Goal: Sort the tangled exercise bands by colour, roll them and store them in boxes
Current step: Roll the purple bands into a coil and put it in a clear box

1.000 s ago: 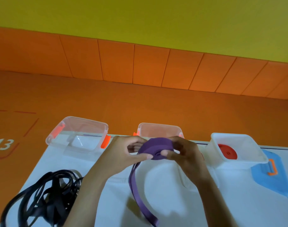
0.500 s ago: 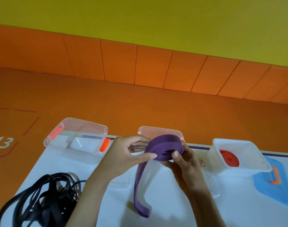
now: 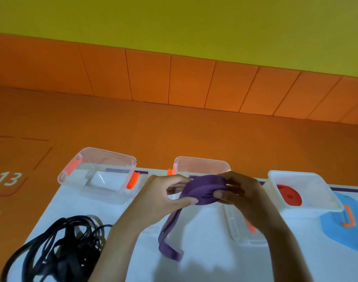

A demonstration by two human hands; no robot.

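I see the purple band (image 3: 204,190) as a flat coil held up off the surface (image 3: 204,267), pinched between my 2 hands. The left hand (image 3: 161,197) has its thumb and fingers (image 3: 186,201) closed narrow on the coil's near left edge. The right hand (image 3: 241,192) cups the far right side, with its thumb pressed on the coil's face. What matters for the coming turn is the unrolled tail (image 3: 170,239). It leaves the coil right under the left fingers and drops down and toward me, its long axis running from the fingers to the surface. Its folded end seems to rest there, below and slightly left of both hands. So the left hand is the nearer of the 2 to feed it, and I judge the right hand should turn the coil while the left guides the tail flat onto it. Only a short length looks left to wind. The open clear box (image 3: 202,162) sits just beyond the fingers, straight ahead and partly hidden by them, and I take it as this band's home. Right of the right hand, the white box (image 3: 304,176) holds 1 red roll (image 3: 290,195). The black bands (image 3: 58,245) lie tangled well left of and below the left hand, not yet sorted.
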